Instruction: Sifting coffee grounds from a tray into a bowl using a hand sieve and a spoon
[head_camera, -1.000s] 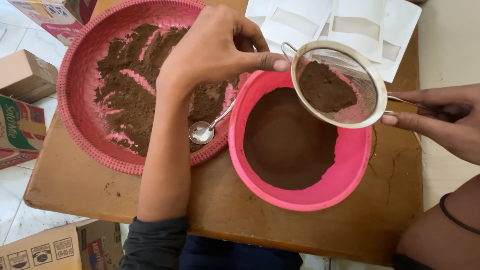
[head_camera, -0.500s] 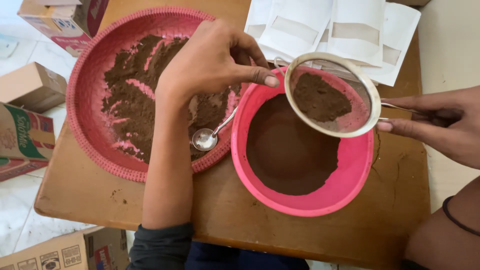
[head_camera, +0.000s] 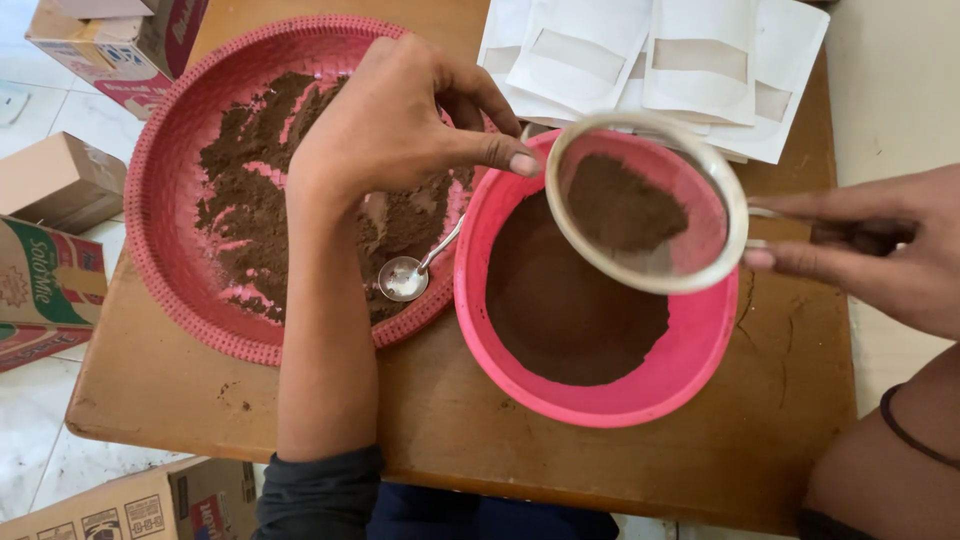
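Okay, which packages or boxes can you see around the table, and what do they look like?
White paper pouches: overlapped at the table's far edge, flat, each with a pale window strip.
Red-and-tan carton: far left, on the floor.
Plain brown box: left, closed.
Green-and-cream carton: left edge.
Printed brown carton: near left.

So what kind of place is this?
Probably a small home workshop for packing powder. Brown powder sits in a metal sieve over a pink bowl, empty white pouches wait on the wooden table, and cardboard boxes stand around.

White paper pouches (head_camera: 650, 60) at the wooden table's (head_camera: 600, 460) far edge, cardboard boxes (head_camera: 60, 180) on the tiled floor (head_camera: 40, 470)
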